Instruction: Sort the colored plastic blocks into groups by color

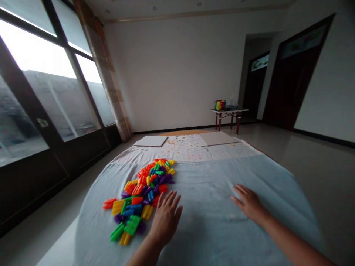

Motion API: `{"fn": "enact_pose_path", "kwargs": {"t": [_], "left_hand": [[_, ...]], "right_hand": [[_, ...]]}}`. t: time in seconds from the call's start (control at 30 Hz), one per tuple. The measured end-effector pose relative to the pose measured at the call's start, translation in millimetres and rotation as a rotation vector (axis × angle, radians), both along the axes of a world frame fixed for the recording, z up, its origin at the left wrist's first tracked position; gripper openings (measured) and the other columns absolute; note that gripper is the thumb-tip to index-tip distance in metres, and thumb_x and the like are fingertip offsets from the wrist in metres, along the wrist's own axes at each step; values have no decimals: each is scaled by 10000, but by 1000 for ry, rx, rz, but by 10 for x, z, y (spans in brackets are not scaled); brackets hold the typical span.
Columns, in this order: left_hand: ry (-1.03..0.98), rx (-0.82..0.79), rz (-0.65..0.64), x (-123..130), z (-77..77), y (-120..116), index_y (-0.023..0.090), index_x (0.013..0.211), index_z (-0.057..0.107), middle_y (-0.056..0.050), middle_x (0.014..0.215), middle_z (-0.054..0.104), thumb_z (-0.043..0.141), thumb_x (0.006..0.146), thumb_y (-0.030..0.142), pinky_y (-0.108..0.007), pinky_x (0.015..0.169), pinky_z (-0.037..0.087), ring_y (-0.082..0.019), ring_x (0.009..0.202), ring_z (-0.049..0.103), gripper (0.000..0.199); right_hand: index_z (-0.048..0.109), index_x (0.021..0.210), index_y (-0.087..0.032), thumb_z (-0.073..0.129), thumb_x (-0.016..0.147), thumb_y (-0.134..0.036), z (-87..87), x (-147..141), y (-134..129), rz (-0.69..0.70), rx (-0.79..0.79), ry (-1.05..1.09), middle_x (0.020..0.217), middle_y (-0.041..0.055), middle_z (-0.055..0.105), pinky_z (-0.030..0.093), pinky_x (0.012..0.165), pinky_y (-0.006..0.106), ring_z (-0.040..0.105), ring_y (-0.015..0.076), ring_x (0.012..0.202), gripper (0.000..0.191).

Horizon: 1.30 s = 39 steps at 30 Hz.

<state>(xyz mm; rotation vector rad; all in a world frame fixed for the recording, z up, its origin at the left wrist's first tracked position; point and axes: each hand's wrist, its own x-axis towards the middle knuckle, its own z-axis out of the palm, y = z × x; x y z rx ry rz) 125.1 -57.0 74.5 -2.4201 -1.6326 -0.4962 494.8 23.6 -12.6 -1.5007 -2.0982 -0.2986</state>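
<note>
Showing colored plastic blocks (145,194) heaped on a pale blue sheet (222,177), with neither hand gripping anything.
The heap is spread in a long, loose band of orange, yellow, green, blue and purple across the sheet's near left side. The left hand (165,218) is held open, palm down and fingers spread, just beside the heap's right edge. The right hand (249,204) is also open, palm down, and is placed well apart from the blocks; whether either palm is pressed to the sheet cannot be told. Two pale boards (217,138) are laid on the speckled far end of the bedding. Beyond, a small table (229,110) bearing a multicolored bag (219,105) is set near the wall.
</note>
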Motion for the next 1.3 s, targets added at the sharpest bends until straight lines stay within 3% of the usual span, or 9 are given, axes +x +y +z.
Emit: {"fn": "enact_pose_path", "kwargs": {"t": [0.2,0.27,0.37,0.43,0.6,0.83,1.0,1.13,1.3], "left_hand": [[-32,121,315,-432,-20,-167,243,1349,386,-55,1434,382,309,891,341,-474,1123,159,-186,1348,260,475],[-64,125,491,-604,-29,-248,233,1359,375,-79,1460,331,318,882,368,-504,1115,135,-224,1368,202,499],[-211,7,779,-841,-18,-324,190,1377,343,-139,1490,237,314,863,457,-581,1070,154,-302,1375,144,579],[-330,-75,887,-966,4,-312,151,1389,311,-188,1486,214,284,855,506,-602,1043,182,-337,1367,148,641],[-425,-77,938,-1049,38,-77,70,1372,317,-232,1434,309,199,867,504,-562,1033,247,-347,1332,249,676],[-510,-10,955,-903,15,282,168,1310,426,-131,1399,419,233,875,448,-577,1031,253,-268,1300,346,552],[-535,139,1039,-1176,-41,132,145,1250,488,-126,1341,492,170,898,352,-497,1058,249,-230,1267,394,517],[-530,205,1124,-1500,-163,-99,100,1205,523,-151,1273,548,130,894,287,-461,1006,335,-243,1203,469,535],[-479,236,1111,-1756,-314,-222,50,1173,537,-165,1200,598,148,877,236,-345,961,396,-208,1130,535,523]], "right_hand": [[621,1112,-150,396,859,-443,-173,223,19,-3,-37,-63,1196,141,596,421,941,422,537,269,1114,448],[635,1086,-129,404,841,-437,-154,150,43,-49,-36,-74,1168,164,608,422,933,437,543,291,1101,456],[625,1099,-107,405,828,-438,-74,-87,57,-63,-15,-76,1171,185,600,414,933,461,524,315,1121,480],[600,1140,-113,386,846,-436,-17,-307,30,-20,6,-59,1216,177,573,408,940,461,498,306,1156,486],[586,1160,-136,400,865,-470,-11,-754,-126,100,38,-22,1241,152,561,397,968,435,482,280,1181,483],[610,1121,-125,399,878,-468,-90,-736,-186,182,72,-44,1184,147,603,423,949,430,539,271,1117,470],[612,1111,-123,392,875,-490,-158,-680,-125,206,103,-58,1171,154,609,442,930,439,554,278,1097,489],[610,1105,-115,387,872,-508,-227,-654,-92,235,117,-38,1165,160,611,452,920,447,563,279,1080,508],[588,1145,-123,423,871,-485,-178,-609,-148,241,89,-33,1194,139,600,454,933,435,546,267,1113,483]]}}
